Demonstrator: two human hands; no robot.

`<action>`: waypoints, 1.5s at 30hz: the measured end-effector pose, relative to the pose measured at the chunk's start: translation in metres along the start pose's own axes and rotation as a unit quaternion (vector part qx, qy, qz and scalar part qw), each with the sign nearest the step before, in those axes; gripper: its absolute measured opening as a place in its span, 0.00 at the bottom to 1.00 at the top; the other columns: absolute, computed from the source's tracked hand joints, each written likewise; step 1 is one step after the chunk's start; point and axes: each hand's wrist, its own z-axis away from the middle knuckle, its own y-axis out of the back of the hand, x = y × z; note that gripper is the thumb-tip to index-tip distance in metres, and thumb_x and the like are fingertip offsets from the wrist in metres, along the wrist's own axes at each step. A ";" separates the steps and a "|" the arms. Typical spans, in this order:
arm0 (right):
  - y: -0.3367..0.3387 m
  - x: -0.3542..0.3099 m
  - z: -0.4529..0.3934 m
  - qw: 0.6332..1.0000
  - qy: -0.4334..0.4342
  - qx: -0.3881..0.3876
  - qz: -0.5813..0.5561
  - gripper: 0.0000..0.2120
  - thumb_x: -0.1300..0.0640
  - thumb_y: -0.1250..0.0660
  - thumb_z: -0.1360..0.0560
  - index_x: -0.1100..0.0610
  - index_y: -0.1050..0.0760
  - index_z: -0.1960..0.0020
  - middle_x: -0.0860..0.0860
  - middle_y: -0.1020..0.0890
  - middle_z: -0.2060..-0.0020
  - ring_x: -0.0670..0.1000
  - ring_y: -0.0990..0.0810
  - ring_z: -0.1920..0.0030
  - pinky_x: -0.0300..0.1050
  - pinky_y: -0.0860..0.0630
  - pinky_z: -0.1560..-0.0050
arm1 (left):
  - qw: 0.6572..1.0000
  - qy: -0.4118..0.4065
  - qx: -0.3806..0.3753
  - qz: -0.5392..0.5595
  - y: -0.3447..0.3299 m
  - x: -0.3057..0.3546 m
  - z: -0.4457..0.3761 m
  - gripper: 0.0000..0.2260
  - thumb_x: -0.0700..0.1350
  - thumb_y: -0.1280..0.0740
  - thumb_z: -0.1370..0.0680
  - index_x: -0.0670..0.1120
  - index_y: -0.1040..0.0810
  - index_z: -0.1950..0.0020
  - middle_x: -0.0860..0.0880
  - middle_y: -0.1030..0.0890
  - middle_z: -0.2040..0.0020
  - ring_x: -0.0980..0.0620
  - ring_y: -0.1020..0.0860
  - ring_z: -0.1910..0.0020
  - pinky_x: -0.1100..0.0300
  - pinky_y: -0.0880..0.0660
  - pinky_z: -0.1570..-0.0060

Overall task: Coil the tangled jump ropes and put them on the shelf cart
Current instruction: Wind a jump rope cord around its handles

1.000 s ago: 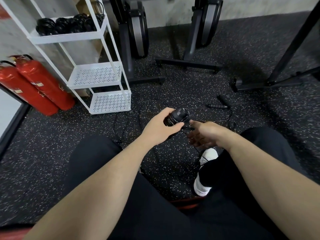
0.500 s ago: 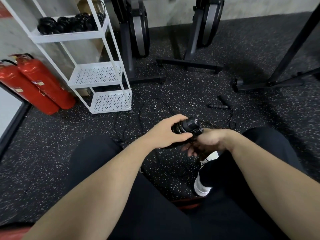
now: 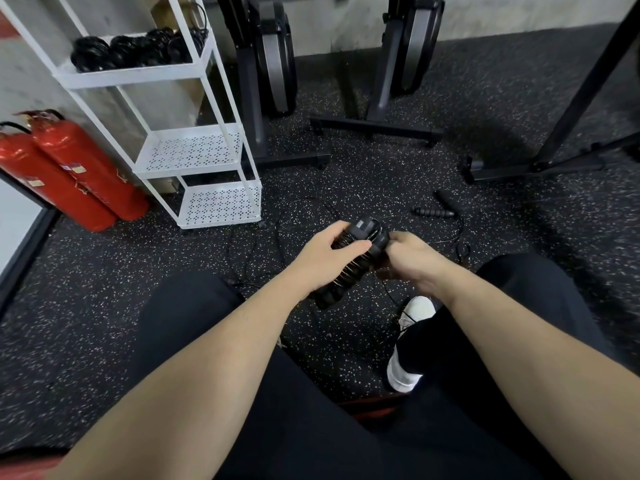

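Observation:
My left hand (image 3: 323,259) grips a pair of black jump rope handles (image 3: 349,263) held together, with thin cord wound round them. My right hand (image 3: 410,259) is at the handles' top right, fingers curled round the cord there. Loose black cord (image 3: 287,220) trails from the bundle in loops over the floor. A second rope's two black handles (image 3: 434,212) lie on the floor further out to the right. The white three-tier shelf cart (image 3: 194,157) stands at the far left, with several coiled black ropes (image 3: 135,51) on its top shelf.
Two red fire extinguishers (image 3: 69,168) lean left of the cart. Black rowing machine frames (image 3: 374,126) and a rack leg (image 3: 540,164) stand behind and to the right. My knees and a white shoe (image 3: 410,341) are below my hands on the speckled rubber floor.
My right hand came up from below the bundle to its top right end. The handles tilted, so their length now shows below my left hand. Both hands drifted slightly right.

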 end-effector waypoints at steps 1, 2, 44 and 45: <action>0.002 0.001 -0.002 1.000 0.002 0.011 0.026 0.13 0.62 0.45 0.20 0.61 0.23 0.44 0.60 0.16 0.50 0.55 0.19 0.53 0.55 0.20 0.46 | 1.000 0.007 0.004 0.003 0.000 -0.001 0.000 0.06 0.52 0.31 0.19 0.56 0.22 0.43 0.54 0.16 0.51 0.57 0.17 0.58 0.62 0.23 0.61; 0.004 0.003 -0.005 0.999 -0.002 0.021 0.040 0.14 0.59 0.45 0.21 0.60 0.23 0.43 0.61 0.16 0.47 0.57 0.19 0.48 0.57 0.22 0.41 | 1.000 0.015 0.007 0.010 -0.001 -0.002 0.000 0.05 0.53 0.32 0.19 0.57 0.21 0.43 0.54 0.16 0.51 0.56 0.17 0.57 0.61 0.23 0.60; 0.012 -0.006 0.005 0.821 0.280 0.047 0.495 0.22 0.40 0.58 0.15 0.52 0.32 0.51 0.48 0.24 0.62 0.59 0.21 0.57 0.51 0.31 0.55 | 0.989 0.098 0.038 0.102 0.012 -0.004 -0.003 0.08 0.55 0.35 0.20 0.54 0.19 0.48 0.51 0.15 0.54 0.50 0.17 0.57 0.54 0.20 0.56; 0.011 -0.005 0.005 0.814 0.283 0.054 0.504 0.21 0.40 0.58 0.15 0.51 0.33 0.52 0.49 0.23 0.62 0.59 0.20 0.57 0.51 0.30 0.56 | 0.989 0.103 0.029 0.101 0.013 -0.006 -0.004 0.08 0.56 0.35 0.20 0.54 0.19 0.48 0.51 0.15 0.54 0.50 0.17 0.58 0.54 0.20 0.56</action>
